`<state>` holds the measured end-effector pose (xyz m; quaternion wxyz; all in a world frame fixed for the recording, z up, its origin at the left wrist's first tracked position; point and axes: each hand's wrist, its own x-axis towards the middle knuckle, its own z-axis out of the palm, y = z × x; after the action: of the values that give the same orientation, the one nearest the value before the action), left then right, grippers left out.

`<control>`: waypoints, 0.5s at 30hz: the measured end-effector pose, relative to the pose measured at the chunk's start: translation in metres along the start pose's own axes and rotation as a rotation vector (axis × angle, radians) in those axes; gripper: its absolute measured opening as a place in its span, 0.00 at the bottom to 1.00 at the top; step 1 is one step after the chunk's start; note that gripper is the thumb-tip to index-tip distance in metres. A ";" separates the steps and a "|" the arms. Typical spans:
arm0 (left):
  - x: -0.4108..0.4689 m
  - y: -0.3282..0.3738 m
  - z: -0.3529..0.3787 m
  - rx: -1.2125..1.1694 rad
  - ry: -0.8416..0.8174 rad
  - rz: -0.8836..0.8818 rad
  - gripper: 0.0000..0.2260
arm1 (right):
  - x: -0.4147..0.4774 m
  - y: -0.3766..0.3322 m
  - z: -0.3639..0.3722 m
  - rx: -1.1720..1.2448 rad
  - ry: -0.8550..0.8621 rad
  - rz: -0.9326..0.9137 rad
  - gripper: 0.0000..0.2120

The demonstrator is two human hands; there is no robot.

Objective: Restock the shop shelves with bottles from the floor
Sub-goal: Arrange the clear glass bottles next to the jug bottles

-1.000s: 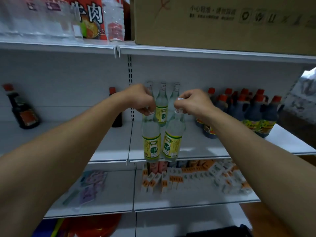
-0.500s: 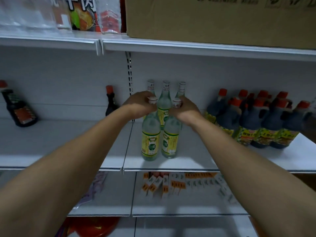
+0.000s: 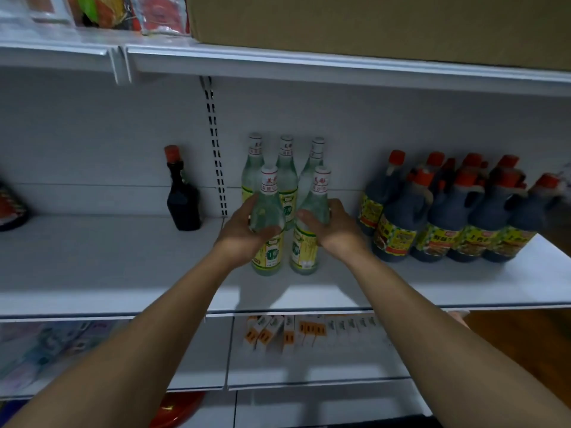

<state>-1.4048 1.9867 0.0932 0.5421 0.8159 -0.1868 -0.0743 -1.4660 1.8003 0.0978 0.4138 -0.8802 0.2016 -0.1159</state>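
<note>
Two clear glass bottles with yellow-green labels and white caps stand upright on the white middle shelf (image 3: 123, 273). My left hand (image 3: 244, 233) wraps the body of the left bottle (image 3: 268, 211). My right hand (image 3: 332, 230) grips the body of the right bottle (image 3: 313, 208). Right behind them three more clear bottles (image 3: 285, 168) of the same kind stand in a row against the shelf's back wall.
A dark bottle with a red cap (image 3: 182, 196) stands left of the shelf upright. Several dark red-capped jugs (image 3: 448, 220) crowd the right side. A cardboard box (image 3: 370, 23) sits on the shelf above. Small orange-and-white packs (image 3: 287, 332) lie on the shelf below.
Both bottles came down from hanging by their necks in front of the shelf to standing on it. My hands slid from the caps down to the bottle bodies.
</note>
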 end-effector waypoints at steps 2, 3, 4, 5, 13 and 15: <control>0.005 -0.003 -0.001 0.007 -0.014 0.005 0.35 | 0.014 0.010 -0.009 -0.050 0.044 0.020 0.32; 0.007 -0.005 -0.001 0.007 -0.018 0.007 0.34 | 0.023 0.016 -0.013 -0.062 0.070 0.038 0.34; 0.008 -0.006 0.000 0.004 -0.017 0.014 0.34 | 0.028 0.020 -0.017 -0.060 0.095 0.055 0.35; 0.009 -0.007 0.000 0.001 -0.011 0.013 0.34 | 0.034 0.026 -0.021 -0.038 0.114 0.068 0.34; 0.025 -0.011 -0.003 0.003 0.058 0.014 0.29 | 0.078 0.048 -0.022 0.196 0.168 0.106 0.32; 0.030 -0.015 -0.006 0.009 0.092 0.028 0.29 | 0.085 0.045 -0.022 0.210 0.177 0.110 0.33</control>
<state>-1.3719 1.9853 0.0842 0.5477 0.8180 -0.1735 -0.0281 -1.4100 1.7213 0.0798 0.4899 -0.8060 0.2719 -0.1909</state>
